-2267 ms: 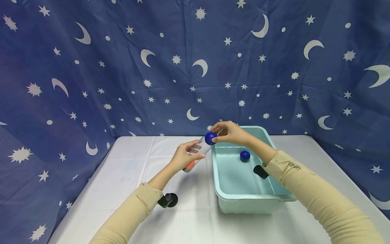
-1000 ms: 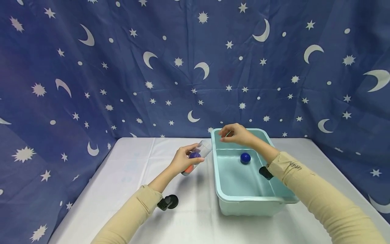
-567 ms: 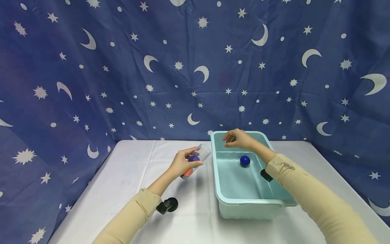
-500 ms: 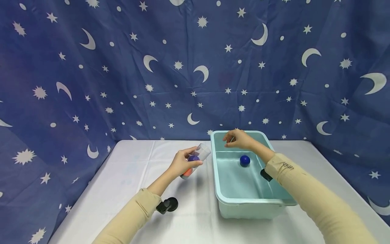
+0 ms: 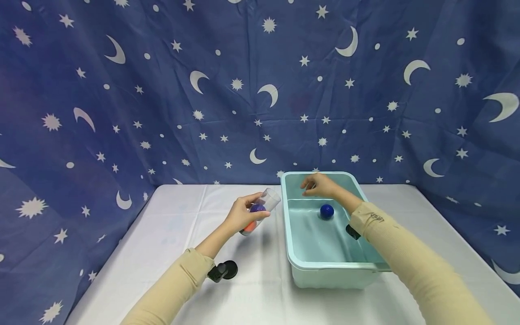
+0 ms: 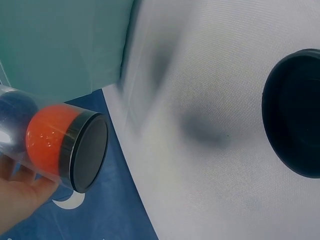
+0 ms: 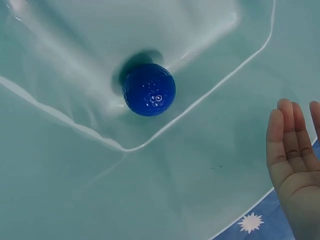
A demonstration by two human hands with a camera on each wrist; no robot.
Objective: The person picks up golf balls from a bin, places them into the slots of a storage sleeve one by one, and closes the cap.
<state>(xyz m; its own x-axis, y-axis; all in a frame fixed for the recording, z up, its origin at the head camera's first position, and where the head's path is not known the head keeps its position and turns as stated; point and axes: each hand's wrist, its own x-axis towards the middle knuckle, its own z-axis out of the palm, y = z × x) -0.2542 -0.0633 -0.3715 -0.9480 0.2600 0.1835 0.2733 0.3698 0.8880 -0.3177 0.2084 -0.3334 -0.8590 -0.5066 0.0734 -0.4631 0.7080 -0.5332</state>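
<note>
My left hand [image 5: 239, 215] grips a clear tube [image 5: 271, 198], tilted with its mouth up toward the tub. Inside sit an orange ball [image 6: 45, 135] at the bottom and a blue ball [image 5: 257, 208] above it. A black cap [image 6: 90, 152] closes the tube's lower end. Over the back of the pale green tub [image 5: 289, 239], my right hand [image 5: 321, 185] hangs with loosely bent fingers and nothing in them; the right wrist view shows its bare palm. Below it, on the tub's floor, lies a dimpled blue golf ball [image 7: 149, 90], apart from the fingers.
A white cloth [image 5: 178, 234] covers the table. Behind it hangs a blue curtain [image 5: 227, 81] with moons and stars. The tub's near wall [image 5: 329, 276] stands right of the tube. A black wrist camera mount [image 5: 229, 269] juts out below the left sleeve.
At first my right hand held a blue ball at the tube's mouth. That ball now sits in the tube above the orange one, and the right hand has moved right, over the tub.
</note>
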